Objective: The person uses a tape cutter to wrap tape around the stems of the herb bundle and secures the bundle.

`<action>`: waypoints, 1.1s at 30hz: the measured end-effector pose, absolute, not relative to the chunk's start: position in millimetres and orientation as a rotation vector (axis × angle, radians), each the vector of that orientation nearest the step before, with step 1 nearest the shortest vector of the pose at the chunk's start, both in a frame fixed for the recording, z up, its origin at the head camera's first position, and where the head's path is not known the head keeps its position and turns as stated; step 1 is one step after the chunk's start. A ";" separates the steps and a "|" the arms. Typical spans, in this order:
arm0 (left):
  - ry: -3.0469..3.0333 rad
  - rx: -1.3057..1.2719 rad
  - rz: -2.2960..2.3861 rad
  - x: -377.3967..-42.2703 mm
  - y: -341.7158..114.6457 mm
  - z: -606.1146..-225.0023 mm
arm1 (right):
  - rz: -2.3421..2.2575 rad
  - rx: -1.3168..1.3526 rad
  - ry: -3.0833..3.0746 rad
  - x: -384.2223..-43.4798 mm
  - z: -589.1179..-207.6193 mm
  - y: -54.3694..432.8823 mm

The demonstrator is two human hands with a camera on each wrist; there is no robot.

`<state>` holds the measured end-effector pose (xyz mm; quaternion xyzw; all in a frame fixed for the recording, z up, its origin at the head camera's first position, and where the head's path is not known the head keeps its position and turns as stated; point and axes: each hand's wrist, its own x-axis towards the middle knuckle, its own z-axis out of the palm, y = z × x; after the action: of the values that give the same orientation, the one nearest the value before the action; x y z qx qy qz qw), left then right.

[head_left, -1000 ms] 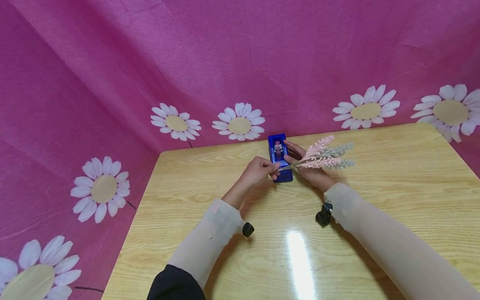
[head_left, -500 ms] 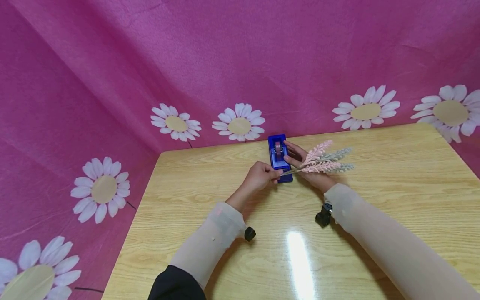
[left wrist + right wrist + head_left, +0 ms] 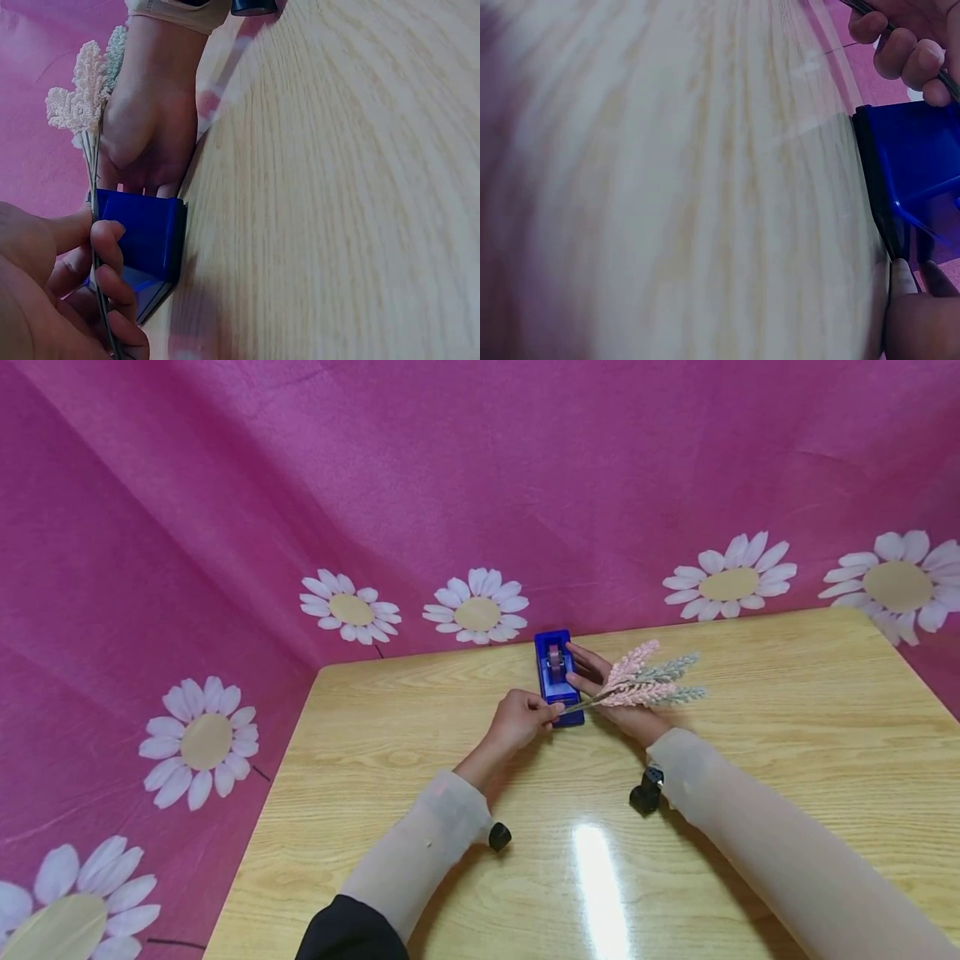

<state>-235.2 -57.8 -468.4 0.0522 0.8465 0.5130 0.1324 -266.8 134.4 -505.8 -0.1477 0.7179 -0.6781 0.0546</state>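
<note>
A blue tape dispenser (image 3: pixel 557 689) stands near the table's back edge, with a roll of tape (image 3: pixel 555 658) in it. My left hand (image 3: pixel 517 718) pinches the thin stems of a bunch of artificial flowers (image 3: pixel 630 693) between thumb and fingers, over the dispenser's near end. The pink and grey-green heads point right, above my right hand (image 3: pixel 628 720). That hand's fingers lie along the dispenser's right side, fairly straight. In the left wrist view the stems (image 3: pixel 93 172) run down through the curled left fingers. The right wrist view shows the dispenser's blue wall (image 3: pixel 922 150) beside right fingertips (image 3: pixel 904 276).
A light wooden table (image 3: pixel 360 752) bears the dispenser. Behind it and to the left hangs a magenta curtain (image 3: pixel 585 485) printed with large white daisies, close to the dispenser's far end. Small black cameras (image 3: pixel 498 837) sit at both wrists.
My left hand has drawn slightly toward me with the stems, from over the dispenser's middle to its near end. The flower heads have dipped a little. My right hand and the dispenser stay put.
</note>
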 end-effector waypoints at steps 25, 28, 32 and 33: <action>2.485 0.427 1.399 -220.9 -68.1 -440.3 | -2.126 -0.450 2.195 -261.1 -499.5 132.9; 2.489 0.459 1.400 -220.3 -67.9 -428.1 | -2.091 -0.397 2.203 -262.9 -499.9 132.4; 2.468 0.480 1.417 -222.1 -67.0 -416.2 | -2.080 -0.382 2.183 -265.9 -506.0 131.4; 2.454 0.478 1.424 -222.9 -66.8 -414.4 | -2.083 -0.392 2.162 -265.5 -506.3 131.6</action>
<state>-222.9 -66.8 -414.4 0.1645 0.8456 0.4905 0.1317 -265.5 131.6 -506.3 -0.1293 0.7129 -0.6869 0.0571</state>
